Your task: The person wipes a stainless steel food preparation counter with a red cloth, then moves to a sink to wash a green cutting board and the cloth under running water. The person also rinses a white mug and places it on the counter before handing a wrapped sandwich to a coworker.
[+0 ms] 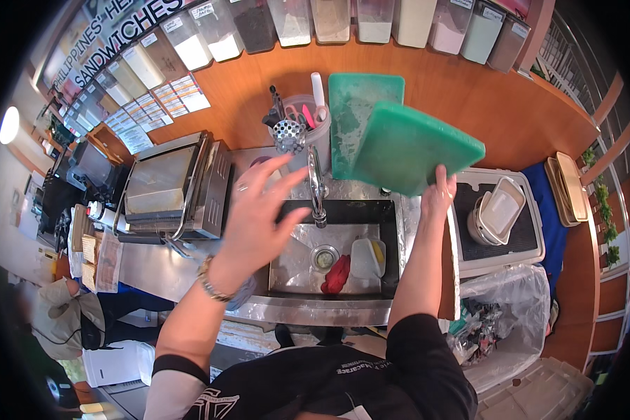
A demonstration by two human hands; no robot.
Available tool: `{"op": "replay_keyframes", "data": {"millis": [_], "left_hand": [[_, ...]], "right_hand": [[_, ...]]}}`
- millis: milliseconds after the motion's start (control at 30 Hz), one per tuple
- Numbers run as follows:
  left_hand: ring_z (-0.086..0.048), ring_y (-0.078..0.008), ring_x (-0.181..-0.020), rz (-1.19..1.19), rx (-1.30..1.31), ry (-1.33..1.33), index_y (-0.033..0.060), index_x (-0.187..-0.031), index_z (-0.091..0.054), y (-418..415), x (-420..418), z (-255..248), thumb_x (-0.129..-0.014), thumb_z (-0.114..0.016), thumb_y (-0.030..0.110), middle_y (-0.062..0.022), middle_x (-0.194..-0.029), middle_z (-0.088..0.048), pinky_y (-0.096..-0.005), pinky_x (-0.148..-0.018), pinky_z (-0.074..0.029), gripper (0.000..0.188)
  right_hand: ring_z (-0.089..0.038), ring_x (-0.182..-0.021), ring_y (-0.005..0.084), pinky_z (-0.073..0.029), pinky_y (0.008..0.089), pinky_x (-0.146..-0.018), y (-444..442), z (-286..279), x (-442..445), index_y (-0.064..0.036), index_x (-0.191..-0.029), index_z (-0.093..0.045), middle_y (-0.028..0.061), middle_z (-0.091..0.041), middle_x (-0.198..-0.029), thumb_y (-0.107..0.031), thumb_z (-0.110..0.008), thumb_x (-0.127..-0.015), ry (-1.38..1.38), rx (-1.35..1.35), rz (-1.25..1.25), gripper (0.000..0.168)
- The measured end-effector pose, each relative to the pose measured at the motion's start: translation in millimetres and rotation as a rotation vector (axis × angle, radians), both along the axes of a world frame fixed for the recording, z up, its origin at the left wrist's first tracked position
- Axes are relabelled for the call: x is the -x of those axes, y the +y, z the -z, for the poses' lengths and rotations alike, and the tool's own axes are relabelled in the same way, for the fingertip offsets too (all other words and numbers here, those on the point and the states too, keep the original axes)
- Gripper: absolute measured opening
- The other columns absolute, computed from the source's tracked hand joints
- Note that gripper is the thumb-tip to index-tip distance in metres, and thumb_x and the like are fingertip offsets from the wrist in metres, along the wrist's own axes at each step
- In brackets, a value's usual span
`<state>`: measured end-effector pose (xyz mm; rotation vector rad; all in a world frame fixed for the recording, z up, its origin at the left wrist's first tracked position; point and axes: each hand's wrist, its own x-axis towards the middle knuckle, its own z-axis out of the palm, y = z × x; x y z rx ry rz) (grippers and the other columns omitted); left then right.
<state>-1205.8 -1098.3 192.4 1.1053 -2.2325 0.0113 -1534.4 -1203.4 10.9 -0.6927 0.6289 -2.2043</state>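
My right hand (439,193) grips the lower edge of a green cutting board (417,147), held tilted above the back right of the sink. Behind it, a second green cutting board (366,100) stands upright against the wooden wall. My left hand (265,220) is raised, fingers spread and holding nothing, just left of the chrome faucet (315,184). Below, the steel sink (294,273) holds a red cloth (336,274) and a translucent plastic container (365,258) with a yellow item in it. A tub of utensils (320,137) stands behind the faucet.
A panini press (163,184) stands on the left counter. At right, a plastic bin with a dark mat (499,249) carries stacked containers (496,212); a bag-lined trash bin (525,320) is below it. Ingredient containers (331,23) line the shelf above. Another person (65,320) is at far left.
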Motion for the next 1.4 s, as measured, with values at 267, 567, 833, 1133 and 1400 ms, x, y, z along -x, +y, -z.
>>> {"op": "replay_keyframes", "data": {"millis": [267, 567, 833, 1133, 1400], "left_hand": [[-0.055, -0.0273, -0.114, -0.438, -0.429, 0.298, 0.0050, -0.113, -0.062, 73.9, -127.8, 66.9, -0.077, -0.067, 0.000, -0.0123, -0.126, -0.052, -0.0341, -0.090, -0.047, 0.036], [-0.054, -0.0156, -0.102, -0.753, -0.614, 0.631, 0.0046, -0.113, -0.061, 158.4, -213.0, 118.4, -0.079, -0.060, -0.008, -0.0063, -0.116, -0.056, -0.0287, -0.091, -0.043, 0.037], [-0.053, -0.0143, -0.104, -0.749, -0.708, 0.844, 0.0034, -0.118, -0.059, 148.8, -212.5, 124.3, -0.081, -0.058, -0.007, -0.0037, -0.117, -0.057, -0.0279, -0.092, -0.042, 0.038], [-0.053, -0.0169, -0.107, -0.708, -0.766, 0.821, 0.0044, -0.120, -0.058, 131.9, -204.3, 137.5, -0.082, -0.057, -0.007, -0.0050, -0.121, -0.057, -0.0284, -0.094, -0.040, 0.040], [-0.054, -0.0159, -0.108, -0.641, -0.769, 0.794, 0.0046, -0.120, -0.057, 122.4, -195.4, 129.4, -0.084, -0.058, -0.006, -0.0052, -0.122, -0.057, -0.0269, -0.091, -0.043, 0.038]], "right_hand": [[-0.057, -0.098, 0.0177, -0.042, 0.0303, -0.092, -121.2, 18.3, -10.1, -0.003, -0.109, -0.059, 0.0060, -0.064, -0.105, -0.015, -0.079, -0.077, 0.036, -0.131, -0.128, 0.040], [-0.057, -0.093, 0.0165, -0.044, 0.0307, -0.086, -162.7, 47.2, -23.9, -0.002, -0.105, -0.059, 0.0070, -0.064, -0.102, -0.018, -0.079, -0.078, 0.117, -0.245, -0.060, 0.037], [-0.058, -0.096, 0.0215, -0.044, 0.0339, -0.090, -180.9, 49.2, -28.8, 0.001, -0.119, -0.053, 0.0099, -0.061, -0.104, -0.011, -0.080, -0.074, 0.504, -0.361, 0.357, 0.054], [-0.060, -0.067, 0.0208, -0.047, 0.0340, -0.065, -43.8, 65.2, -115.5, 0.000, -0.069, -0.063, 0.0098, -0.062, -0.067, -0.009, -0.060, -0.086, 0.944, -0.357, 0.398, 0.019], [-0.064, -0.086, 0.0331, -0.053, 0.0422, -0.079, 102.8, 317.2, -172.0, -0.009, -0.108, -0.061, 0.0178, -0.066, -0.095, -0.021, -0.068, -0.075, 2.401, -0.217, -0.837, 0.035]]}}
